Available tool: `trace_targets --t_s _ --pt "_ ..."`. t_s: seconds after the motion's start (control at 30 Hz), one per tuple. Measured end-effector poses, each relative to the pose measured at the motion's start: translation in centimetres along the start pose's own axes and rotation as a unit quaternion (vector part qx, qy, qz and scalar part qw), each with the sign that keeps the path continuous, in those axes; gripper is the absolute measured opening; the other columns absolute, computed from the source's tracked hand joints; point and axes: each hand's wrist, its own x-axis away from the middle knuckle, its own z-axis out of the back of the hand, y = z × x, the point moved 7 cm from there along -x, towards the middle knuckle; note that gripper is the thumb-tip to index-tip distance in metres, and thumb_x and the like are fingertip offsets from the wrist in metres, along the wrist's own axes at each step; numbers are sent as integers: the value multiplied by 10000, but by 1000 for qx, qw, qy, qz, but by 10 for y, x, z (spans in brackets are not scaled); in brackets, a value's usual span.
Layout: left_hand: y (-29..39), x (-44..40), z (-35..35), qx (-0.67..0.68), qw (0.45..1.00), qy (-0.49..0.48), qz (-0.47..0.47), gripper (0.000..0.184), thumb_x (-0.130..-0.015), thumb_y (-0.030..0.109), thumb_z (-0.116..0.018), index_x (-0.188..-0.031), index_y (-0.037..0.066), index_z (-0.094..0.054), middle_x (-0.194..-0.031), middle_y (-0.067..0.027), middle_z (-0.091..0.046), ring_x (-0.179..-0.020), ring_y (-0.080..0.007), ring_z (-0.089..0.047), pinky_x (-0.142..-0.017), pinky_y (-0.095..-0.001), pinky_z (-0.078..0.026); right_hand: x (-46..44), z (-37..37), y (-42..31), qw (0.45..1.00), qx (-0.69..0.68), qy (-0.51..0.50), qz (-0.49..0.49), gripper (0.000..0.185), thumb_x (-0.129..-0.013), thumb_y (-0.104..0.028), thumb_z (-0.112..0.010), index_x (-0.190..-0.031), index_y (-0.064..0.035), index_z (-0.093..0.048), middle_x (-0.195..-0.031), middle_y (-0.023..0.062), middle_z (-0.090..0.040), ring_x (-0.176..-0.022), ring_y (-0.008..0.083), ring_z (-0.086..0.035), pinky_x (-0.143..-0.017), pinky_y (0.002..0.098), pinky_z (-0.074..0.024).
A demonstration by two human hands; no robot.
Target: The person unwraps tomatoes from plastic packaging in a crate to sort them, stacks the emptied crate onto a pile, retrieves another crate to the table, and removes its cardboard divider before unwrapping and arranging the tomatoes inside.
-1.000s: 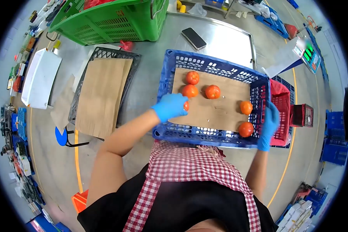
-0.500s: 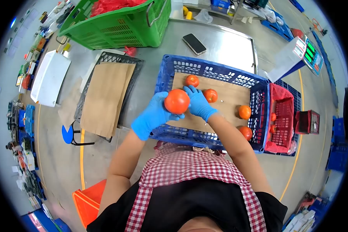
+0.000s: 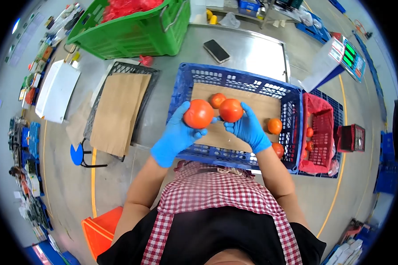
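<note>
My left hand [image 3: 177,132], in a blue glove, is closed round a large red tomato [image 3: 198,114] over the left side of the blue crate [image 3: 296,128]. Close beside it, my right hand [image 3: 251,130], gloved as well, grips a second tomato [image 3: 231,110] above the crate. Brown paper [image 3: 261,104] lines the crate floor. On that paper lies one tomato [image 3: 217,100] just behind the two held ones. An orange-red tomato [image 3: 274,126] and another tomato [image 3: 277,150] rest toward the crate's right end.
A green crate [image 3: 132,37] with red bags stands at the back left of the metal table [image 3: 190,42]. A phone [image 3: 216,51] lies behind the blue crate. Brown paper sheets [image 3: 117,110] sit on a black crate at left. At right are a red-lined basket [image 3: 320,150] and a scale [image 3: 353,59].
My right hand has picked up a tomato from the crate and brought it up beside the one in my left hand. The left hand keeps its tomato.
</note>
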Motion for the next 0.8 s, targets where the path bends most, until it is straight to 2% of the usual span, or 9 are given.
trace_targets --t_s 0.1,0.17,0.2,0.27,0.37,0.47,0.67,0.77,0.8 --pt "-4 -7 1 9 1000 -26 4 590 -870 407 -582 -1321 73 -399 -1219 -312 -495 -975 -302 -625 -637 -296 -604 32 -31 3 989 -122 -76 22 727 -867 -431 -568 -1394 -29 -269 -1234 365 -450 -879 374 -644 -768 425 -570" --pt "-6 -6 -9 19 999 -26 6 610 -851 376 -614 -1322 61 -387 -1181 -325 -507 -969 -303 -626 -614 -269 -603 41 -29 5 984 -154 -84 41 732 -863 -430 -576 -1398 -35 -268 -1229 376 -446 -863 373 -646 -754 419 -571" --pt "-7 -6 -13 7 1000 8 -6 618 -839 384 -619 -1313 55 -396 -1133 -295 -543 -875 -282 -630 -593 -267 -587 45 -28 5 980 -169 -89 49 735 -861 -429 -580 -1399 -38 -267 -1226 382 -445 -854 372 -647 -747 416 -572" --pt "-10 -6 -23 -17 996 75 -34 634 -816 399 -628 -1294 41 -415 -1038 -234 -616 -688 -241 -638 -550 -263 -557 57 -38 8 971 -207 -117 14 734 -868 -480 -543 -1404 -55 -275 -1295 328 -421 -908 370 -625 -715 410 -567" --pt "-19 -7 -34 -65 997 10 -28 617 -816 374 -634 -1284 31 -427 -1067 -228 -607 -698 -237 -634 -552 -271 -538 68 -45 9 969 -224 -105 12 738 -874 -539 -491 -1401 -62 -296 -1340 267 -412 -950 365 -604 -723 424 -547" --pt "-31 -10 -31 -81 996 5 -21 633 -809 328 -652 -1299 19 -398 -1164 -202 -552 -965 -309 -623 -670 -325 -571 77 -46 8 967 -231 -106 11 753 -876 -585 -448 -1397 -59 -312 -1356 223 -417 -984 354 -588 -772 439 -520" --pt "-50 -15 -83 -319 939 32 -122 663 -773 243 -717 -1311 47 -383 -1221 -130 -501 -1063 -248 -555 -848 -360 -511 103 -28 -7 985 -158 -34 53 761 -867 -609 -442 -1380 -57 -337 -1309 187 -461 -1038 310 -567 -838 452 -496" --pt "-59 -30 -89 -427 863 71 -260 826 -667 169 -829 -1322 47 -341 -1230 -145 -474 -1060 -236 -547 -865 -367 -513 111 -23 -20 993 -51 39 104 752 -844 -598 -496 -1345 -53 -362 -1232 188 -511 -1000 307 -580 -841 478 -501" --pt "-63 -36 -89 -426 862 88 -259 877 -637 164 -847 -1329 50 -320 -1234 -144 -467 -1073 -237 -535 -874 -371 -509 115 -23 -26 989 17 60 132 744 -845 -582 -510 -1349 -58 -352 -1243 181 -504 -1003 304 -580 -852 485 -500"
